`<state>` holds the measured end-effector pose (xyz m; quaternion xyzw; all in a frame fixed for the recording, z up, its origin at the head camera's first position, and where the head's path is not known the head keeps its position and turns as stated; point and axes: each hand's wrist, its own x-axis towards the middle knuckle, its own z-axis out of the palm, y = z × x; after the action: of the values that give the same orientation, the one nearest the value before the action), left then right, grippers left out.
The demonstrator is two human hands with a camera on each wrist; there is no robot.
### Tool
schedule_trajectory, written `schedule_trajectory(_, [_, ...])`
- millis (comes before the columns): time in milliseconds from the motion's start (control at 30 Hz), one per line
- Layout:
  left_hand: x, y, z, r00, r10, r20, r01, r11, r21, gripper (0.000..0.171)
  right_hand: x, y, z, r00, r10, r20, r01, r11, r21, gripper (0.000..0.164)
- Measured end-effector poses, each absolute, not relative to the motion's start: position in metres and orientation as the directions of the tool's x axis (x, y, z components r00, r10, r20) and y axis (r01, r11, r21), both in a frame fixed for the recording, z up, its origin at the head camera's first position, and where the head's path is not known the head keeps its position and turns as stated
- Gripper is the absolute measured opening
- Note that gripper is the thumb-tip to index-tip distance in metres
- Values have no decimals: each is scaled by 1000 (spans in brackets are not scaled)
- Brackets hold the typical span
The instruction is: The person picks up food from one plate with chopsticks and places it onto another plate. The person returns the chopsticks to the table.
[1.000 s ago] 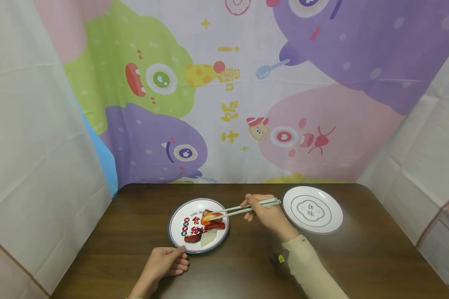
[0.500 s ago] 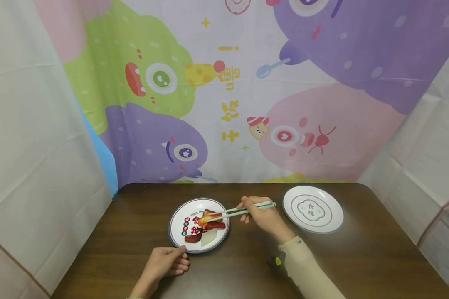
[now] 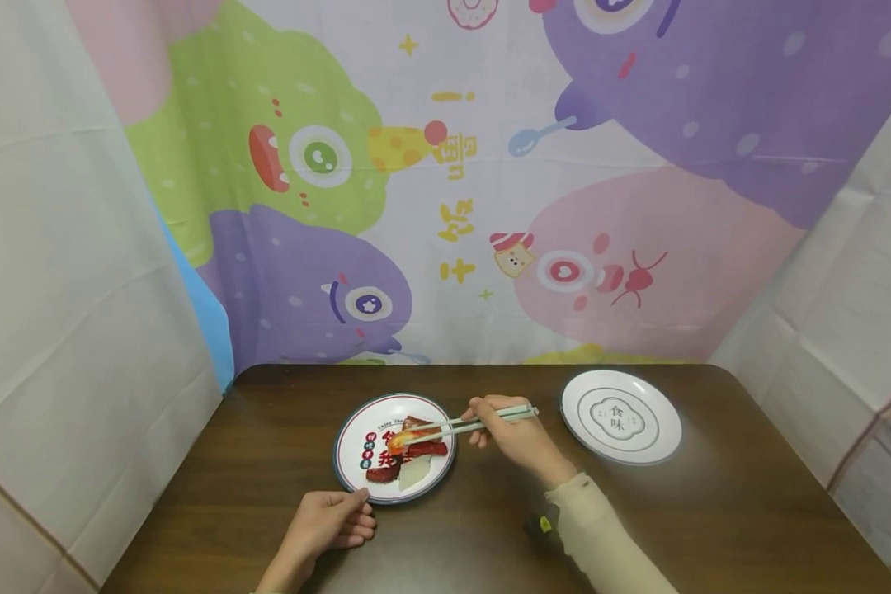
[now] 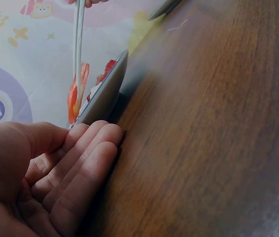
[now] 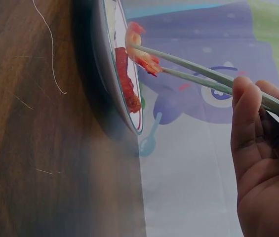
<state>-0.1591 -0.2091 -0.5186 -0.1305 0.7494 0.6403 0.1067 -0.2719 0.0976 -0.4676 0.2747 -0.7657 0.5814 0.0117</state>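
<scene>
My left hand [image 3: 327, 520] pinches the near-left rim of a white plate [image 3: 408, 404] with a dark edge and red characters. Between thumb and fingers my right hand [image 3: 520, 436] grips a pair of pale green chopsticks [image 5: 193, 66]. Their tips hold an orange-and-white piece that looks like a shrimp [image 5: 141, 55], above the plate in the right wrist view. On the plate lie a reddish strip [image 3: 431, 449], a dark red-brown piece [image 3: 382, 475], a white slab [image 3: 414, 474] and a browned piece [image 3: 419, 424] partly behind the chopsticks.
A second white plate [image 3: 661, 412] with a grey emblem stands at the back right of the brown wooden table [image 3: 460, 536]. Behind the table hangs a cartoon-printed curtain [image 3: 445, 322], with pale sheets [image 3: 82, 289] at both sides.
My right hand, with the chopsticks and the shrimp, has shifted left and slightly toward me, over the plate. The left hand and both plates have stayed in place.
</scene>
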Motion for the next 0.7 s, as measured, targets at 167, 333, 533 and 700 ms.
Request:
schedule_trajectory(167, [-159,-209,-519,-944,-60,-325,-331,146,932,39,-272,95,-469,-856,-410,315,-417,187,-889,39])
schedule_trajectory(333, [-159,-209,-519,-942,-61,-330,-335,148,930,40,-272,92,-471,-861,-418,288,-394,193,-898,42])
schedule_trajectory(533, [-159,-209,-518,-944,-54,-325,-330,145,933,39,-270,88,-471,-860,-425,283,-390,188,-902,39])
schedule_trajectory(700, [-159,-209,-517,-943,-54,-328,-332,144,932,39,-269,84,-470,-852,-437,288,-396,178,-901,40])
